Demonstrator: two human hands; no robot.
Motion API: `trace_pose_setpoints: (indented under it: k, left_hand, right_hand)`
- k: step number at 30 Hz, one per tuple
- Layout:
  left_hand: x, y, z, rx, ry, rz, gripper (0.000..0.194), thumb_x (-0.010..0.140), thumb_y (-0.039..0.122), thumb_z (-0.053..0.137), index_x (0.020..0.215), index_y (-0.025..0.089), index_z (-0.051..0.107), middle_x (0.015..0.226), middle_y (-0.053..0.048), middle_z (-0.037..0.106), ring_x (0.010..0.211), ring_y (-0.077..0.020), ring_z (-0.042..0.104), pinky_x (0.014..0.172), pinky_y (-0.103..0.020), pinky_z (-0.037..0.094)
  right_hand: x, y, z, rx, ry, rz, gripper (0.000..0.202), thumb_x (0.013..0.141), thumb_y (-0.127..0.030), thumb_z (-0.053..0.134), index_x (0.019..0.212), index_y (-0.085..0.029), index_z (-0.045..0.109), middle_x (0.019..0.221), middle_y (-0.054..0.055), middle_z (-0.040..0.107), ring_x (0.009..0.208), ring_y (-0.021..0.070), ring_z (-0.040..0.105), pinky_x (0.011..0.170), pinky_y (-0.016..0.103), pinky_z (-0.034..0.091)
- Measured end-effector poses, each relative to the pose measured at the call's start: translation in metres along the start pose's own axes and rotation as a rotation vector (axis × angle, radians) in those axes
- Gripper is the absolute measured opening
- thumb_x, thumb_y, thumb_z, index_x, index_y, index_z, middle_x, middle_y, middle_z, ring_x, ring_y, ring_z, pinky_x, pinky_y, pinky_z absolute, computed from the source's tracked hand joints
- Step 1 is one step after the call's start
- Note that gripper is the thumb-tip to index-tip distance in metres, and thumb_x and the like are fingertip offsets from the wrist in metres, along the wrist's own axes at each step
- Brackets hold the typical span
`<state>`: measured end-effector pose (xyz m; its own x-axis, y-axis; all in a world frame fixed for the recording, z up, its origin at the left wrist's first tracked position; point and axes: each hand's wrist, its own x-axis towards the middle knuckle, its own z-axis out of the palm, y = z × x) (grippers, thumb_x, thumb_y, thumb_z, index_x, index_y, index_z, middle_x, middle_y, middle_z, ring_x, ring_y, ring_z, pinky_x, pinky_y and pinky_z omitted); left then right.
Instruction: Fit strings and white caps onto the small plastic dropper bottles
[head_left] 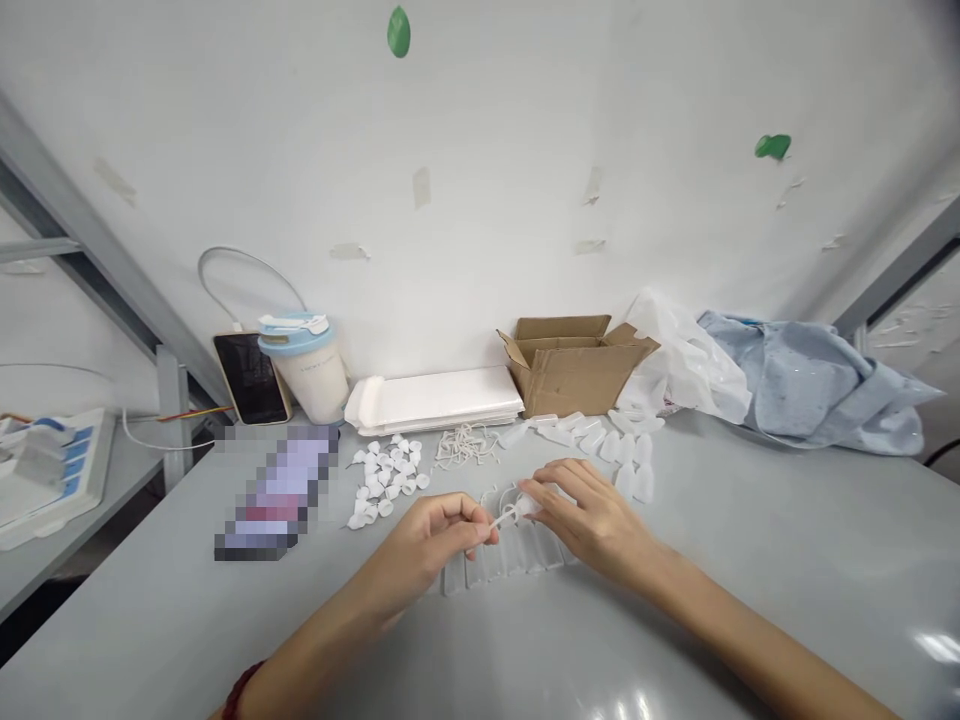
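Note:
Over the middle of the grey table (315,640), my left hand (446,535) pinches a short white cord (504,520) between thumb and fingers. The cord runs across to a small white cap (527,504) gripped in the fingertips of my right hand (592,510), which partly cover it. Beneath both hands lies a row of clear flat tubes (496,562), some with cord loops at their upper ends. Left of them is a group of white caps (386,475). A pile of loose white cords (466,445) sits just behind my hands.
Translucent pieces (626,450) lie at the right, before an open cardboard box (577,375). Flat white packaging (442,397), a lidded cup (311,375) and a phone (253,378) stand along the wall. A plastic bag (679,360) and blue cloth (810,385) are at the right.

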<state>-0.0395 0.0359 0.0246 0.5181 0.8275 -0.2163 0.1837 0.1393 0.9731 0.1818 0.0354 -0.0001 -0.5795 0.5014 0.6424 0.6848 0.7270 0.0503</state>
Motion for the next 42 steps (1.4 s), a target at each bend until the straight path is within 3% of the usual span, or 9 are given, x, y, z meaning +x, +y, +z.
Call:
trace_pose_setpoints:
  k: [12,28,35,42]
  left_hand:
    - [-0.002,-0.002,0.003,-0.094,-0.012,-0.023,0.014,0.078,0.029,0.051,0.071,0.018,0.056,0.083,-0.002,0.063,0.074,-0.0146,0.05,0.073,-0.027,0.039]
    - [-0.003,0.0,0.01,-0.021,0.011,-0.045,0.015,0.078,0.029,0.05,0.069,0.018,0.055,0.076,0.001,0.061,0.068,-0.0132,0.048,0.066,-0.025,0.037]
    - [-0.002,-0.003,0.012,0.045,0.025,0.033,0.015,0.082,0.032,0.05,0.076,0.018,0.055,0.073,0.0,0.06,0.069,-0.0136,0.049,0.067,-0.026,0.04]
    - [-0.005,-0.009,0.018,0.236,0.12,0.243,0.016,0.081,0.029,0.055,0.095,0.021,0.055,0.086,-0.001,0.059,0.078,-0.0153,0.053,0.073,-0.027,0.045]
  right_hand:
    - [-0.002,-0.003,0.004,0.079,-0.01,0.008,0.017,0.089,-0.014,0.047,0.104,-0.014,0.056,0.082,0.01,0.061,0.076,0.0194,0.055,0.065,0.032,0.047]
    - [-0.002,-0.007,0.004,0.125,-0.005,0.006,0.018,0.09,-0.015,0.047,0.106,-0.014,0.053,0.08,0.009,0.062,0.073,0.0193,0.056,0.062,0.032,0.046]
    - [-0.002,-0.013,0.002,0.148,0.021,0.002,0.027,0.091,-0.018,0.046,0.118,-0.013,0.046,0.076,0.007,0.062,0.067,0.0185,0.055,0.059,0.031,0.046]
    - [-0.005,-0.017,0.003,0.275,-0.076,0.047,0.026,0.092,-0.017,0.041,0.117,-0.013,0.048,0.081,0.01,0.063,0.068,0.0191,0.054,0.059,0.032,0.046]
